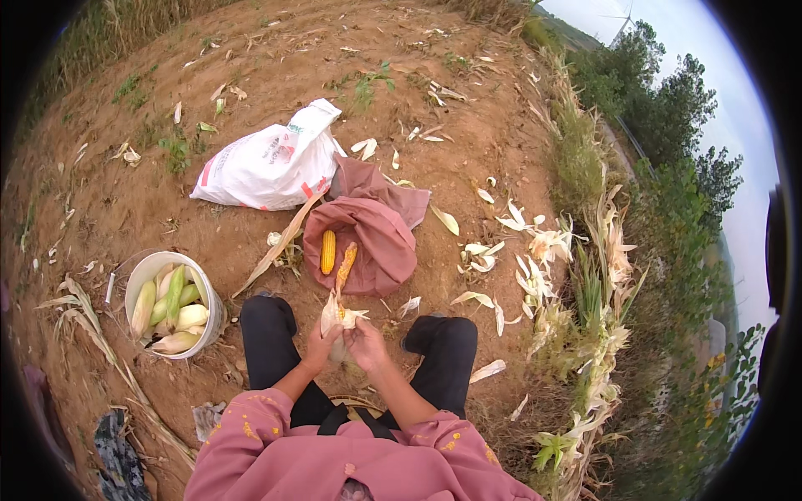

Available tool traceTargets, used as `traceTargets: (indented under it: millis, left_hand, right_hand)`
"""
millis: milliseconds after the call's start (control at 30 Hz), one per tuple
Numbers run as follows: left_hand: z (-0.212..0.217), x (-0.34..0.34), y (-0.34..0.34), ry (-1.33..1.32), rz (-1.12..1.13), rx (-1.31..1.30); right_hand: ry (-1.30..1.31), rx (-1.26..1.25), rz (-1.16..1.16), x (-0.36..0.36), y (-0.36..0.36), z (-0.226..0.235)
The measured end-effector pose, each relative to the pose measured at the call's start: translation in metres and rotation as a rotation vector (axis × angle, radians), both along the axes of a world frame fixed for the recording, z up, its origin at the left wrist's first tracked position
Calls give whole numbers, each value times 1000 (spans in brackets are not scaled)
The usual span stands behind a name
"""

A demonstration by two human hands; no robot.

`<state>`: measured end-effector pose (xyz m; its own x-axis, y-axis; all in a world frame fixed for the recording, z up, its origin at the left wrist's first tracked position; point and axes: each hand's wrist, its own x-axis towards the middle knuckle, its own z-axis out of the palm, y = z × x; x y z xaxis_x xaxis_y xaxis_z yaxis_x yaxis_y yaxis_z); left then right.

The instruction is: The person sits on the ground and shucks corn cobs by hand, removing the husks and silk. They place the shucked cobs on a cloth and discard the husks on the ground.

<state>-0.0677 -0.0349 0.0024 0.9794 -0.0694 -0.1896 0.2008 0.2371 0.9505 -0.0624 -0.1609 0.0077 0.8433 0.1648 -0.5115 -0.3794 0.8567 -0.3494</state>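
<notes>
Both of my hands are closed around a partly husked ear of corn [341, 315], held between my knees. Its pale husk is peeled apart and some yellow kernels show. My left hand [318, 346] grips the husk on the left, and my right hand [365, 345] holds it from the right. Just beyond lies an open reddish sack [388, 263]. A bare yellow corn cob [328, 252] rests in its mouth. Beside that is a thinner orange-brown cob [346, 265]; whether its lower end joins the ear in my hands, I cannot tell.
On the left stands a white bucket [215, 321] of corn ears in green husks. A white woven sack [267, 163] lies behind the reddish one. Loose husks [535, 280] litter the soil on the right, beside a weedy edge. Dry stalks [125, 376] lie near the bucket.
</notes>
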Motion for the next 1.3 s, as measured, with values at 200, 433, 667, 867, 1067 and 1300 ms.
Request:
traceTargets:
  millis: [200,433,667,867,1067,1300]
  left_hand:
    - [34,3,10,285,48,-527]
    - [13,5,3,307,65,-264]
    - [13,15,7,402,38,-210]
    - [-18,39,33,596,255,-367]
    - [-25,32,27,622,280,-488]
    - [-25,39,23,245,257,-372]
  right_hand:
    - [-137,105,89,-4,14,13]
    - [-108,-627,216,-3,28,37]
    - [-340,-861,444,-21,14,24]
    - [-379,-816,665,-79,3,50]
    - [-357,-856,668,-109,-22,111]
    - [-582,-1895,772,-74,-60,81]
